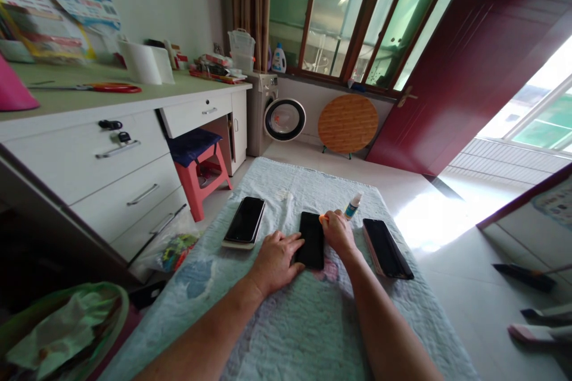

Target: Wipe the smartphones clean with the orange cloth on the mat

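Note:
In the middle of the cloth-covered table [286, 327] lies a black smartphone [311, 244], its dark screen facing up. My left hand [277, 258] rests at its left side, fingers stretched out with the tips on the edge and the thumb spread toward the bottom corner. Closed at the upper right edge, my right hand [338, 231] pinches a small orange object [323, 219], mostly hidden by the fingers. Just beyond that hand a small bottle with a white cap [353, 206] stands on the cloth.
A second phone on a pale box [245, 220] lies to the left, a third phone on a box [388, 249] to the right. Drawers [102, 161], a pink stool [203, 181] and a waste bin [120, 303] stand left. Beyond are a washing machine [259, 125] and a red door [429, 89].

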Demonstrator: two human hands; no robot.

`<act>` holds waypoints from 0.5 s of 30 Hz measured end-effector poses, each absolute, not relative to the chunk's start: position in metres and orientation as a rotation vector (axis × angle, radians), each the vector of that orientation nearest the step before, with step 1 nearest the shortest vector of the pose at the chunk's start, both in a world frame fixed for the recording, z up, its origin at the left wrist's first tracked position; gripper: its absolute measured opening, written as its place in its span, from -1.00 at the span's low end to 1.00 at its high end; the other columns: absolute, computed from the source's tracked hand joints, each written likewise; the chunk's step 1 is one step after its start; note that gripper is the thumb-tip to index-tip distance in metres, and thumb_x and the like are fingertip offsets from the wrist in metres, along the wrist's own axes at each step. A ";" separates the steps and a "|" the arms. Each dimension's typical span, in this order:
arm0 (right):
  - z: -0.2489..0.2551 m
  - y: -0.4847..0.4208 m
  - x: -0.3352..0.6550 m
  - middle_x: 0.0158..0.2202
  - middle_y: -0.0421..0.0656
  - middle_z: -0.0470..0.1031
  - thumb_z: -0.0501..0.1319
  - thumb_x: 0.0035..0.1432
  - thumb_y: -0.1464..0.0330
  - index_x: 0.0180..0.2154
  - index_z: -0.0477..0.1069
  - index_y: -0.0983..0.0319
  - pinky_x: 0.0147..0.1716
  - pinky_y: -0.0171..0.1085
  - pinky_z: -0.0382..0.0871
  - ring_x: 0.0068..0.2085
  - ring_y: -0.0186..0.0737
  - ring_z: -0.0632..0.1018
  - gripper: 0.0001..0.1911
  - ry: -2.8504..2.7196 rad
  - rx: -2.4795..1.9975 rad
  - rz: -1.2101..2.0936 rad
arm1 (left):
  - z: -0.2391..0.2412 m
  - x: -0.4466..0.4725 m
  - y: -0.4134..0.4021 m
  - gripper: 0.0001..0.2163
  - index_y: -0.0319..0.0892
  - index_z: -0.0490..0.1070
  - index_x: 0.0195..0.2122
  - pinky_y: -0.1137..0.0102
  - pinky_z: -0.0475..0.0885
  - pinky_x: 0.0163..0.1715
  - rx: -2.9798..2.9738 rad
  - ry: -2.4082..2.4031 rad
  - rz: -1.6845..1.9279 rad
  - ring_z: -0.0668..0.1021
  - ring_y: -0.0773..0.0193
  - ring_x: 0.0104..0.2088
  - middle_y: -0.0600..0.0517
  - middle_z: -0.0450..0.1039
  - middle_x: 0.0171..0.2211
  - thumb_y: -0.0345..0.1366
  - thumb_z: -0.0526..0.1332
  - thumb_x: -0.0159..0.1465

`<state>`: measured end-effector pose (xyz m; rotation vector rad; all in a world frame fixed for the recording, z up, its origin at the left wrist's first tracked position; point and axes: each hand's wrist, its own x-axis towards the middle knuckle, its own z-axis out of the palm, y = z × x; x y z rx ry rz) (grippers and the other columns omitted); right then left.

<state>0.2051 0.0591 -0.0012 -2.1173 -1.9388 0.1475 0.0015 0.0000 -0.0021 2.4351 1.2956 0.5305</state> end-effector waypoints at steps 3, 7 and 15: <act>-0.003 0.060 0.206 -0.18 -0.07 0.43 0.06 0.29 0.35 -0.21 0.48 0.23 -0.23 -0.36 0.22 -0.19 -0.25 0.47 -0.77 -1.918 -2.029 0.164 | -0.002 0.001 0.000 -0.49 -0.05 0.37 0.13 0.14 0.31 0.03 2.442 1.291 0.518 0.41 0.01 -0.02 0.07 0.34 0.19 -0.14 0.30 0.13; -0.006 0.055 0.205 -0.13 -0.11 0.42 0.07 0.30 0.33 -0.22 0.51 0.20 -0.24 -0.39 0.23 -0.20 -0.29 0.47 -0.77 -1.938 -1.889 0.204 | -0.003 0.001 0.000 -0.49 -0.05 0.37 0.14 0.16 0.31 0.03 2.454 1.297 0.508 0.40 0.02 -0.02 0.09 0.34 0.19 -0.13 0.29 0.14; -0.004 0.034 0.188 -0.16 -0.17 0.41 0.01 0.34 0.31 -0.20 0.53 0.13 -0.25 -0.40 0.24 -0.27 -0.35 0.45 -0.70 -2.140 -1.682 0.200 | -0.004 0.000 0.001 -0.48 -0.05 0.36 0.13 0.17 0.30 0.05 2.443 1.303 0.509 0.39 0.02 -0.02 0.08 0.36 0.18 -0.13 0.30 0.13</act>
